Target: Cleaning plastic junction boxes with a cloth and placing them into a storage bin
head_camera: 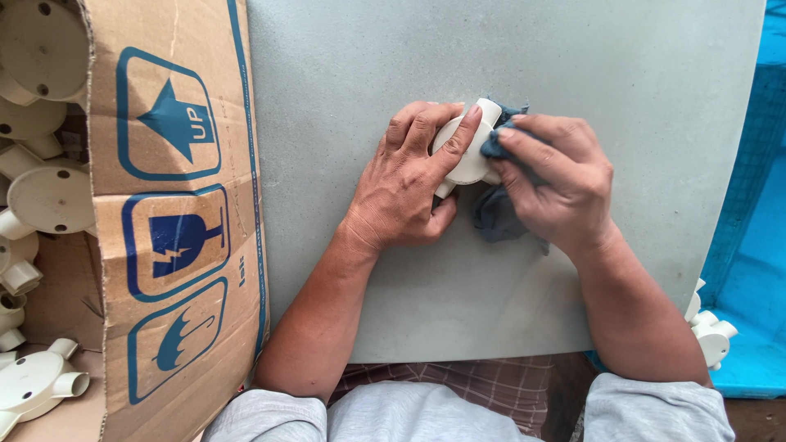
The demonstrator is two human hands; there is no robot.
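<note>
Even, soft daylight fills the frame, bright without glare. The grey worktop (344, 65) shows only faint shadows beneath the hands at centre. Focus is sharp throughout; edges bend slightly from the wide lens.

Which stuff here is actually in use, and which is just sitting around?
In use:
left hand gripping the cream plastic fitting
right hand pressing the dark blue cloth to it
grey board under them

Lying about:
cardboard box of similar fittings
blue crate
loose fitting beside it
</note>
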